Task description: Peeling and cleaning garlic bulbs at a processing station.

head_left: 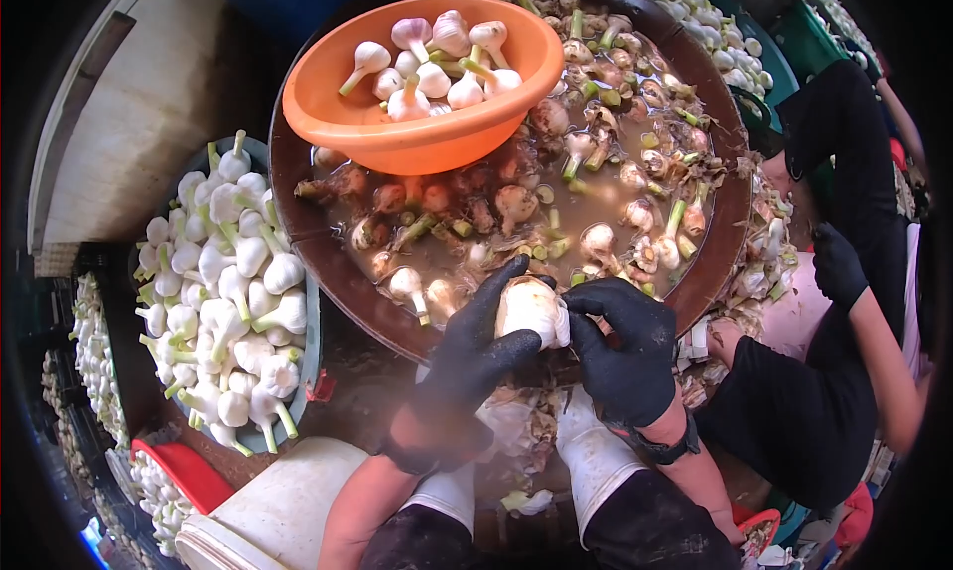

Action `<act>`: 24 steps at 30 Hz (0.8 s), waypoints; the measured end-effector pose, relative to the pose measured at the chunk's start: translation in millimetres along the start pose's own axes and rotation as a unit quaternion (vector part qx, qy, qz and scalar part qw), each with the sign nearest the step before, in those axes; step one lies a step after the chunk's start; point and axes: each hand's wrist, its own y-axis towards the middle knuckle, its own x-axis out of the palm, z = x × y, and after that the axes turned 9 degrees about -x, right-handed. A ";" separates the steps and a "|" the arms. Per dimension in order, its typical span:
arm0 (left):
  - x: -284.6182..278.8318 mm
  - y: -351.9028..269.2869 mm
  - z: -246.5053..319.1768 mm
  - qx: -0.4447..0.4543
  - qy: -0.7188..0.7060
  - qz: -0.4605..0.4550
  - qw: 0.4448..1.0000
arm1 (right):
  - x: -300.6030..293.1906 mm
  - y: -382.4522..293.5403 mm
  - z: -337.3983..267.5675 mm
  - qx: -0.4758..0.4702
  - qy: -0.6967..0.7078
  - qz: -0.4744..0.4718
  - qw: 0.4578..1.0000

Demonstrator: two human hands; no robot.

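A large garlic bulb (527, 311) is held at the near rim of a wide brown tub (327, 287). My left hand (480, 346), in a black glove, grips it from the left with the thumb across its front. On its right side, the gloved fingers of my right hand (629, 346) pinch a loose white flap of skin. The bulb is mostly white, with a tan patch on top. Muddy water fills the tub, with unpeeled garlic bulbs (517, 205) and cut stems in it. An orange plastic bowl (417, 142) with several cleaned bulbs sits tilted at the tub's far left.
Cleaned garlic (231, 287) is heaped in a basin on the left. A white bucket (275, 495) lies near a red basin (182, 473). Peeled skins (521, 428) litter the floor between white boots (595, 436). A co-worker's gloved hand (837, 268) is at the right.
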 end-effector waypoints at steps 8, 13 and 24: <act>9.0 -6.9 32.8 -0.113 0.285 0.028 0.951 | 7.1 -10.4 11.7 0.011 -0.044 -0.017 0.999; 5.4 -15.6 24.8 0.023 0.423 0.004 0.906 | 5.6 -13.2 21.5 0.088 0.031 -0.061 0.994; 4.5 -7.4 1.2 0.055 0.407 0.103 0.906 | 1.6 -13.7 24.8 0.184 0.066 -0.074 0.978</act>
